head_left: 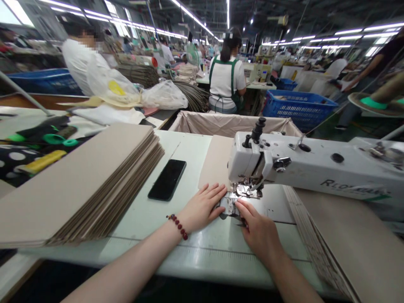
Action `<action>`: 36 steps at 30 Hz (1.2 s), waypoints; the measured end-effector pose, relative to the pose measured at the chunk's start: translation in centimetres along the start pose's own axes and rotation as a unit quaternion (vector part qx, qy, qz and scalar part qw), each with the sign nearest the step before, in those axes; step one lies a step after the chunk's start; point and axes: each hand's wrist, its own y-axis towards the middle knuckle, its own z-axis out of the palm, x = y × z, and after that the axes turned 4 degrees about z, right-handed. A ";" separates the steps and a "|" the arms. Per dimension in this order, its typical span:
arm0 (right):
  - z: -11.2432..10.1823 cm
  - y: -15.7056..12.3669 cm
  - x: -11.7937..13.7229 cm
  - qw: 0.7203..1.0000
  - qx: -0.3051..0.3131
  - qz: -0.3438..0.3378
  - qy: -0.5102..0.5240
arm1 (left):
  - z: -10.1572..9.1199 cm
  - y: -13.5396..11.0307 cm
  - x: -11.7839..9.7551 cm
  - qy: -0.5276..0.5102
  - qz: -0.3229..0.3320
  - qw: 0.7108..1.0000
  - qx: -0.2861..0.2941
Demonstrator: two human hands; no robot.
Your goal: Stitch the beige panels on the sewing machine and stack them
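My left hand [203,206] lies flat with fingers spread on the near end of a tan sheet [216,162] that runs away under the white sewing machine [315,166]. My right hand [257,227] sits just right of it, fingers drawn together at the metal plate [227,204] below the presser foot [248,191]. What those fingers pinch, if anything, is hidden. A beaded bracelet [178,225] circles my left wrist.
A thick stack of tan sheets [78,181] fills the table's left. A black phone [167,179] lies beside it. More tan sheets [344,235] are stacked at the right. A cloth-lined bin [221,122] stands behind the table. Co-workers and blue crates [296,107] are beyond.
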 end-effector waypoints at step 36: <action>-0.3 0.0 0.2 1.000 -0.009 0.008 -0.017 | 0.8 -0.1 -0.1 0.004 -0.008 0.999 -0.041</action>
